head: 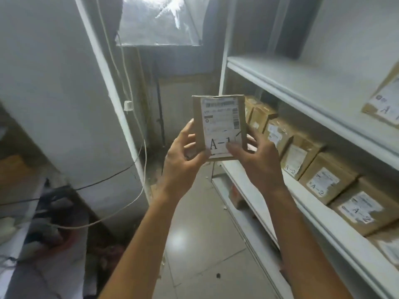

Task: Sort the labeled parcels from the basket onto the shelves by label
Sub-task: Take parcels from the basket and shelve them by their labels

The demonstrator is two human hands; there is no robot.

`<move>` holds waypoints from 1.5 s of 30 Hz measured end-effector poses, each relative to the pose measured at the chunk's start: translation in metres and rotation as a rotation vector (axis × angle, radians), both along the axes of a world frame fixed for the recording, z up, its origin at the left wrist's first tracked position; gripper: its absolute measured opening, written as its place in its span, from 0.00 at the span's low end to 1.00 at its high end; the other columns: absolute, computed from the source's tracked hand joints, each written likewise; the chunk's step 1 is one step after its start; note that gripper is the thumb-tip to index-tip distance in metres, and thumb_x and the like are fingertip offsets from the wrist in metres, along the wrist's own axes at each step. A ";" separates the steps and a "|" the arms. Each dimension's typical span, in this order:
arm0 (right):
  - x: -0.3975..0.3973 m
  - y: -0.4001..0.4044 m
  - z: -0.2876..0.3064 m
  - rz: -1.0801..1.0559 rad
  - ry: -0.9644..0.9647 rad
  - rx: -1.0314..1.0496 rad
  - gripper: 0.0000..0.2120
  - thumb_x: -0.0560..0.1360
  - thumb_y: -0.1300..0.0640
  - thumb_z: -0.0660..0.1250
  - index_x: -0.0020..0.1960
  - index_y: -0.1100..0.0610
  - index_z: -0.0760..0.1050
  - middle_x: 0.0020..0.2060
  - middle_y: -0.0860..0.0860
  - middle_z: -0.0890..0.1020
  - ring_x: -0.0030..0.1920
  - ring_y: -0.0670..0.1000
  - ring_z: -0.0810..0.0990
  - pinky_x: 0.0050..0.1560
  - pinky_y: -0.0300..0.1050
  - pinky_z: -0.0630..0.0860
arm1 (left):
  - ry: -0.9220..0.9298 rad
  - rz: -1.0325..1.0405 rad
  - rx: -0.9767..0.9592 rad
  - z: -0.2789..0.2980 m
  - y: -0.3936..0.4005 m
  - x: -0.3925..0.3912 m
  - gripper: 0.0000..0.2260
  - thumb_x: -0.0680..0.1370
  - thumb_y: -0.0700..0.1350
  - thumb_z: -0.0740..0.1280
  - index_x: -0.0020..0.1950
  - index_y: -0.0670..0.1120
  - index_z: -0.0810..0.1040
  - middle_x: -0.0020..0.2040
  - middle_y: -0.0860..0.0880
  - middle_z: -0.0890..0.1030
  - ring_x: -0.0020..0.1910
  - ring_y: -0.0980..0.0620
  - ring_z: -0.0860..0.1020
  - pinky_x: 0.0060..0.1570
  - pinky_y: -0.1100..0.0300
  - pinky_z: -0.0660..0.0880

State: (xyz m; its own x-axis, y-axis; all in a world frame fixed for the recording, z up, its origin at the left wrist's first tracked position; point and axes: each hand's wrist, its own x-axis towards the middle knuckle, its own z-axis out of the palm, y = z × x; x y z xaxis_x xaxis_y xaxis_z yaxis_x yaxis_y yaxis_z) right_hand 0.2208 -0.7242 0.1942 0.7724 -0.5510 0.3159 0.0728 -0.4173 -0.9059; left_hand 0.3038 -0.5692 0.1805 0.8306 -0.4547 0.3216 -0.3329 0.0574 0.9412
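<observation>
Head view: both hands' grip holds flat, rectangular cardboard parcel (219, 126), paper-labelled A-1.

A cramped parcel storeroom: white metal shelves (302, 100) hold rows of labelled cardboard boxes (328, 180), with loose cables (138, 134) hanging down bare walls.

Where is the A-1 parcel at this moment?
In the head view, the A-1 parcel is at centre frame, held upright between the left hand and right hand, left of the shelf row of A-2 boxes.
</observation>
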 end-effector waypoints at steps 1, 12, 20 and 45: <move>0.008 -0.008 0.002 -0.030 0.002 -0.012 0.22 0.75 0.52 0.74 0.67 0.47 0.73 0.52 0.39 0.81 0.48 0.30 0.78 0.41 0.25 0.75 | -0.006 -0.030 -0.009 0.003 -0.010 0.012 0.33 0.74 0.49 0.73 0.77 0.55 0.64 0.61 0.51 0.81 0.58 0.54 0.81 0.54 0.53 0.81; 0.077 -0.085 0.036 -0.377 0.041 -0.210 0.16 0.76 0.54 0.71 0.63 0.49 0.75 0.58 0.46 0.82 0.52 0.39 0.80 0.42 0.20 0.72 | 0.002 -0.354 -0.033 0.032 -0.126 0.133 0.31 0.76 0.36 0.71 0.74 0.56 0.67 0.61 0.50 0.82 0.61 0.52 0.80 0.60 0.45 0.78; 0.063 -0.165 0.051 -0.710 0.072 -0.271 0.19 0.76 0.51 0.71 0.66 0.53 0.75 0.60 0.47 0.82 0.57 0.44 0.77 0.45 0.19 0.69 | -0.118 -0.552 -0.024 0.063 -0.244 0.138 0.29 0.77 0.38 0.70 0.73 0.57 0.67 0.63 0.50 0.78 0.64 0.52 0.77 0.56 0.46 0.80; 0.080 -0.333 0.012 -1.223 0.301 -0.192 0.35 0.76 0.52 0.71 0.78 0.50 0.59 0.72 0.51 0.70 0.69 0.52 0.72 0.65 0.55 0.75 | -0.408 -0.950 0.091 0.039 -0.505 0.160 0.28 0.75 0.39 0.71 0.72 0.49 0.67 0.65 0.49 0.78 0.62 0.51 0.77 0.59 0.56 0.78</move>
State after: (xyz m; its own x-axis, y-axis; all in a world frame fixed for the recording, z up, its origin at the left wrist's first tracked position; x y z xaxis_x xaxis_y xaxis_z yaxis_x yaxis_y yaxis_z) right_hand 0.3006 -1.0575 0.2064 -0.1499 -0.9167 0.3704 -0.6477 -0.1920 -0.7373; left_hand 0.4638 -1.0742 0.2197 -0.0475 -0.9018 0.4294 -0.4817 0.3973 0.7811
